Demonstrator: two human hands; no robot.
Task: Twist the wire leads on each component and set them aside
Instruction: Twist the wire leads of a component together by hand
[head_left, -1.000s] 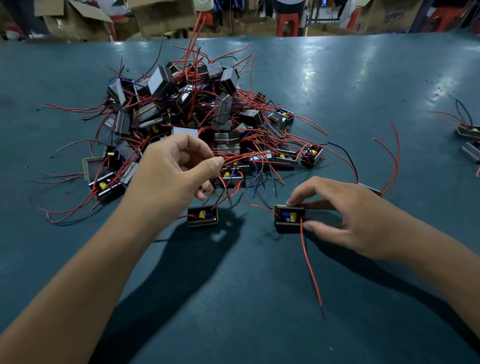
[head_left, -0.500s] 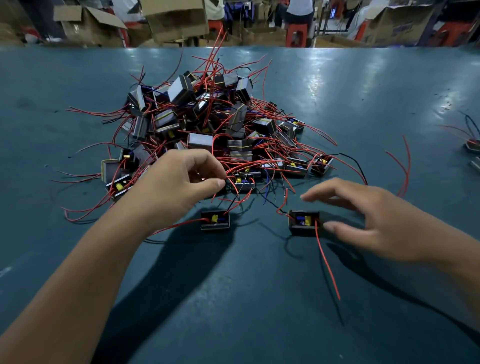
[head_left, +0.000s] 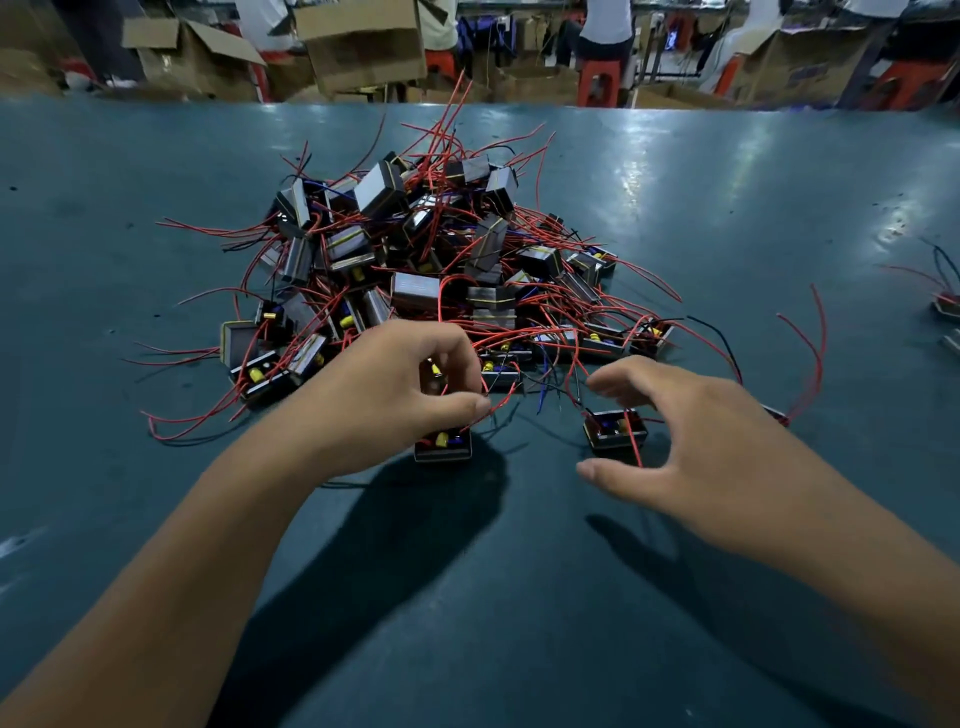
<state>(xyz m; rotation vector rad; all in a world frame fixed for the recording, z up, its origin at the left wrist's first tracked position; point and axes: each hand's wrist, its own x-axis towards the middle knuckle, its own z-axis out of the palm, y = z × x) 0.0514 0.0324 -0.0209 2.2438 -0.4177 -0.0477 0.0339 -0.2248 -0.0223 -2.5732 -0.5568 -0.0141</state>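
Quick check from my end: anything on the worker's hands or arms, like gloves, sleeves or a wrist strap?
Nothing visible. The left hand and right hand are bare, without gloves or rings. Both forearms are bare as far as the frame shows, with no sleeve, watch or strap.

No text, label, brand, number or sign can be read anywhere in the view; the cardboard boxes (head_left: 363, 47) beyond the table show no legible print, and the small components in the pile (head_left: 415, 270) bear no readable markings.

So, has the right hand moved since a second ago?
Yes: the right hand has let go of the loose component and drawn back rightward, open.
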